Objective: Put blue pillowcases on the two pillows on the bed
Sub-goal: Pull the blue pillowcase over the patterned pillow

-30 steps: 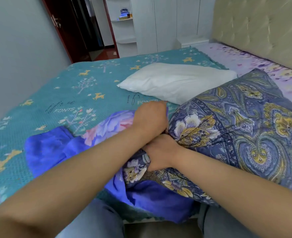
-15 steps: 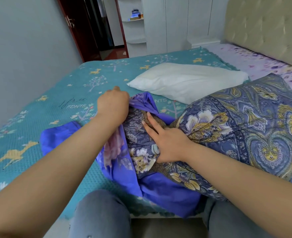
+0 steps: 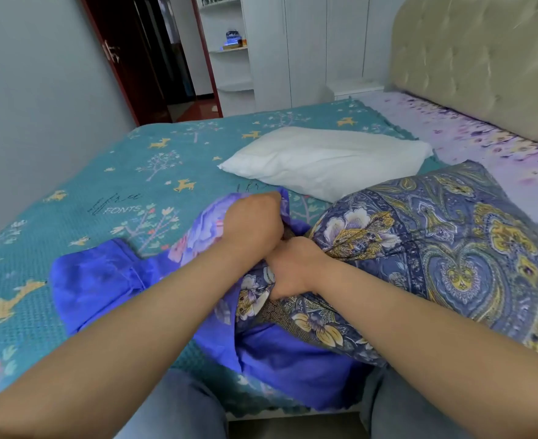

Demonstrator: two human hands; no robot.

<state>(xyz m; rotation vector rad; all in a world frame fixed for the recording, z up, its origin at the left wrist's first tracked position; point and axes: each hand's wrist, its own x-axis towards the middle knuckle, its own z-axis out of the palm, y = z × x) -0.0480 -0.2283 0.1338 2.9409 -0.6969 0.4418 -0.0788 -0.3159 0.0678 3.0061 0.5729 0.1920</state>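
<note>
Teal bedspread (image 3: 128, 172), printed with little deer and trees, covers most of the bed in front of the padded headboard (image 3: 483, 58), and both pillows lie on it. The white pillow (image 3: 324, 160) sits bare and untouched further up, well apart from the hands. The paisley pillow (image 3: 435, 258) lies nearer, its long axis running from the person's lap up and to the right, so its near-left corner points straight at the two hands.

That corner is what matters. The left hand (image 3: 252, 226) has its fingers curled round the bunched edge of the blue pillowcase (image 3: 103, 280), holding it just above and left of the corner. The right hand (image 3: 293, 270) grips the pillow's corner itself, fingers closed into the fabric — the two hands touch, or very nearly. The rest of the pillowcase trails away to the left and spreads under the pillow's near edge.

My guess is the corner goes into the opening next, with the case drawn rightwards along the pillow — though I cannot tell whether the mouth is properly open yet.
</note>
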